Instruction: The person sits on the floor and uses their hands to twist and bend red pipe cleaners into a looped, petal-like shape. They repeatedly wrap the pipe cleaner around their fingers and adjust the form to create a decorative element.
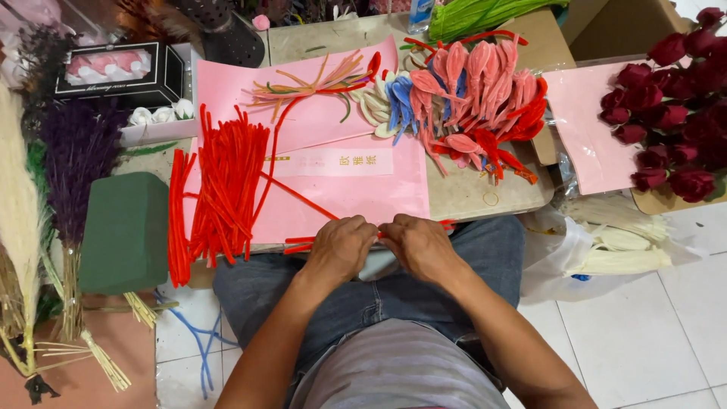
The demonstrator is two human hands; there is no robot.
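Head view: the left hand (pixel 341 246) and the right hand (pixel 419 246) meet knuckle to knuckle at the near edge of the pink paper sheet (pixel 356 193), above the person's lap. Both hands are curled tight around a few red pipe cleaners (pixel 299 244), whose ends stick out to the left of the left hand and just past the right hand. The stems' long axis runs left to right, roughly along the table edge, ends pointing left.

The step in hand looks like twisting or bending these stems into a shape. The next move probably calls for a steady pinch on one side while the other hand turns, so the wires do not slip.

A loose pile of red pipe cleaners (pixel 219 189) lies left of the hands; finished pink pipe-cleaner flowers (pixel 477 83) lie far right.
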